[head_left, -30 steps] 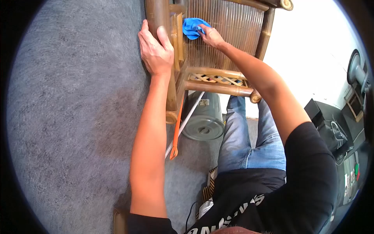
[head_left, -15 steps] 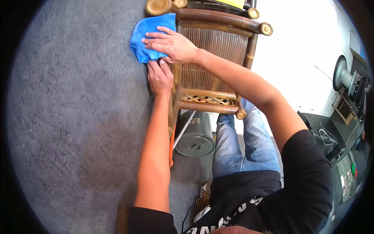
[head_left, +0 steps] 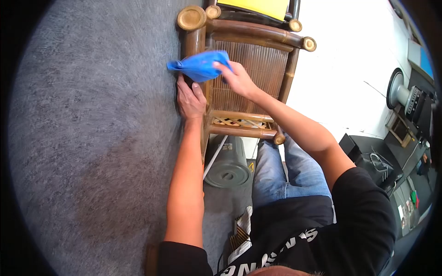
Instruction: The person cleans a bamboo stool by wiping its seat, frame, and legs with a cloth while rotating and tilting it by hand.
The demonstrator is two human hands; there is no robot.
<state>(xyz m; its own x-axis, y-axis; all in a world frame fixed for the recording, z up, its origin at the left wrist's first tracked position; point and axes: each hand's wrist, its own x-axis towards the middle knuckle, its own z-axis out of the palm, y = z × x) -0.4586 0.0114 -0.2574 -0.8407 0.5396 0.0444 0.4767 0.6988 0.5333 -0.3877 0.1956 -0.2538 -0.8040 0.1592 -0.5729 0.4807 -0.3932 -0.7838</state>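
Note:
A bamboo chair [head_left: 248, 64] with a slatted panel is in front of me, up against a grey carpet-like surface. My right hand [head_left: 237, 80] pinches a blue cloth [head_left: 200, 64], which is bunched, slightly blurred and held over the chair's left side. Just below the cloth, my left hand [head_left: 191, 102] is wrapped around the chair's left frame, with some fingertips hidden behind it.
Dark stained patches mark the grey surface [head_left: 92, 138] on the left. A lidded grey bin [head_left: 228, 172] stands below the chair. At the top lies a yellow item [head_left: 262, 8]. Black equipment [head_left: 377, 161] and a round-headed device [head_left: 400, 92] are at right.
My right hand has lifted the blue cloth off the chair's upper left corner, moving right and slightly down. The left hand stays on the frame while the view shifts slightly.

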